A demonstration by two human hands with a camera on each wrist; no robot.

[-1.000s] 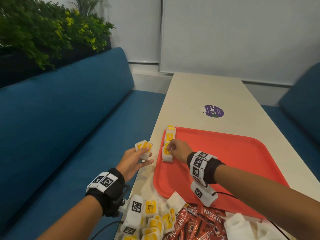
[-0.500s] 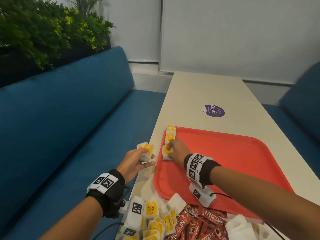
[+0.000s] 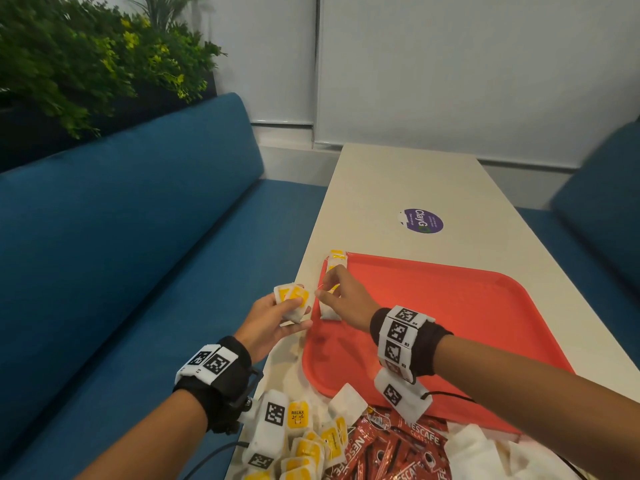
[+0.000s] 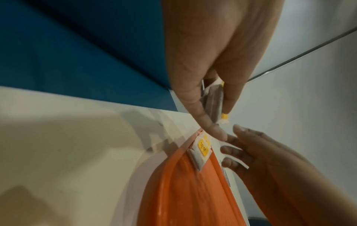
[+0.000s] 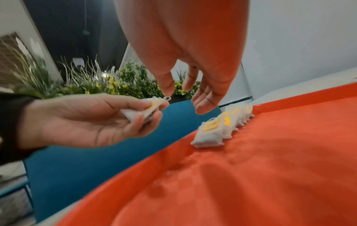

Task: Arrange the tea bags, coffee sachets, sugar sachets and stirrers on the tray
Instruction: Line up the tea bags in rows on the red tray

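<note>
Your left hand point(image 3: 268, 315) hangs just off the tray's point(image 3: 450, 327) left rim, above the table point(image 3: 391, 188) edge, with thumb and fingers curled round a small bunch of tea bags point(image 3: 292, 301), white with yellow tags. The right wrist view shows the same grip: the bags point(image 5: 144, 109) sit pinched between thumb and fingertips point(image 5: 139, 120).

Just right of that, your right hand point(image 3: 341, 299) hovers over the tray's left rim, its fingers loosely spread and pointing down, its thumb tip close to a tag string on the held bags; you cannot tell whether it actually pinches the string. In the left wrist view its fingers point(image 4: 234, 151) reach toward the left hand's bags point(image 4: 213, 102) without clearly closing on anything.

Below the right hand, a row of tea bags point(image 5: 222, 123) lies along the tray's left rim on the tray floor, each touching the next, running to the far left corner.

At the tray's near edge, on the table, a pile of tea bags point(image 3: 311, 445) lies to the left, red coffee sachets point(image 3: 398, 452) in the middle touching them, and white sachets point(image 3: 474, 452) to the right.

Beyond the tray's far edge a purple sticker point(image 3: 423, 220) sits on the table.
</note>
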